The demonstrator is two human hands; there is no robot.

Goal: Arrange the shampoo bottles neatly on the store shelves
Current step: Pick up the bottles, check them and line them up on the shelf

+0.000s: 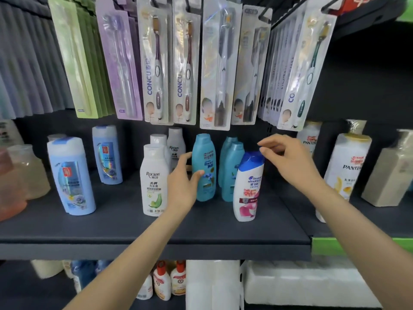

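While the left hand (182,186) curls thumb and fingers round the front teal shampoo bottle (203,167), that bottle stands upright on the dark shelf (125,222), cap up, label facing out. Just right of it, two more teal bottles (231,168) stand one behind the other. The white bottle with the blue cap (248,186) stands nearer the shelf edge, its long axis leaning slightly right. The right hand (290,159) hovers at its cap, fingers loosely spread, gripping nothing.
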